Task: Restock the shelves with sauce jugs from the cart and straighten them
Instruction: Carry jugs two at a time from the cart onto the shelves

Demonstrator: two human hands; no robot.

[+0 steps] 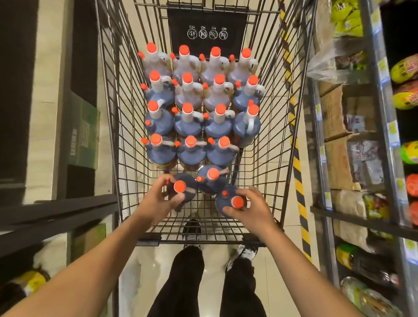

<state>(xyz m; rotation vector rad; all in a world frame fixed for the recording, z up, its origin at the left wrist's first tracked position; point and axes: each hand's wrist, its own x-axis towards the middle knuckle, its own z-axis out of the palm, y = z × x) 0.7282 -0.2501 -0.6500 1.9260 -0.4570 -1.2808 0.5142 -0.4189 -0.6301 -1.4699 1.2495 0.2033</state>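
Sauce jugs, eighteen counted by red caps, are stood upright in the wire cart. One near jug is gripped by the left hand; another is gripped by the right hand.

Wire cart full of sauce jugs
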